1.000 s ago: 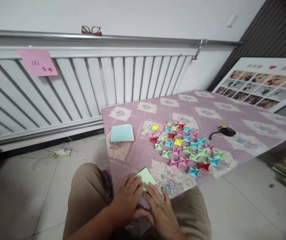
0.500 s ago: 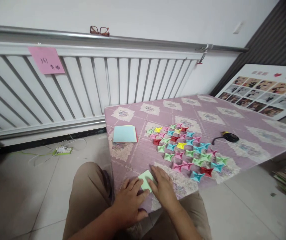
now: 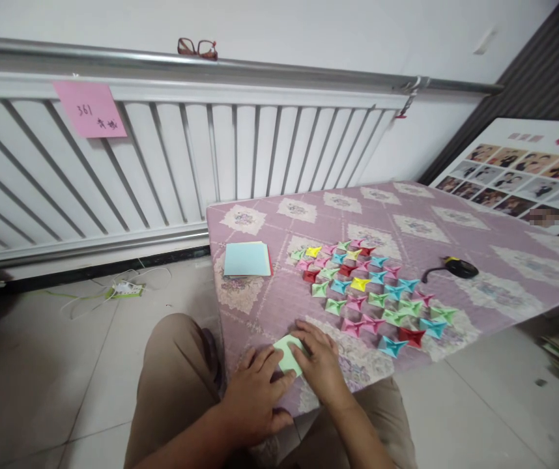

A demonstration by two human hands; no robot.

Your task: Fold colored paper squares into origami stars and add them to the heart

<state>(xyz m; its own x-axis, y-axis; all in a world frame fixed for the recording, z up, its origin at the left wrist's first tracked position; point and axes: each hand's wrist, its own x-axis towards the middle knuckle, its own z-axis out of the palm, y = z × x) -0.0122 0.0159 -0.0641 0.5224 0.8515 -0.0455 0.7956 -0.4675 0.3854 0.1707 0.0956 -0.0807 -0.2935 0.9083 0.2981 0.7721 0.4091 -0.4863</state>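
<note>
A small folded piece of pale green paper lies on the tablecloth at the table's near edge. My left hand holds its left and lower sides, fingertips on the paper and thumb apart below. From the right, my right hand grips it, with the thumb on top and the bent fingers at the far right edge. Part of the sheet is hidden under the fingers. To the right, several folded paper pieces in green, pink, blue, red and yellow stand in slanting rows. A stack of coloured paper, light blue on top, lies farther left.
The purple patterned tablecloth covers the table. A black object with a short cable lies at right. Behind the table are a white radiator and a metal pipe with glasses. A power strip lies on the floor at left.
The green paper's far corner, which pointed up, now looks folded down and blunt. My hands stay on the paper, with slight finger movement. The whole view has shifted slightly.
</note>
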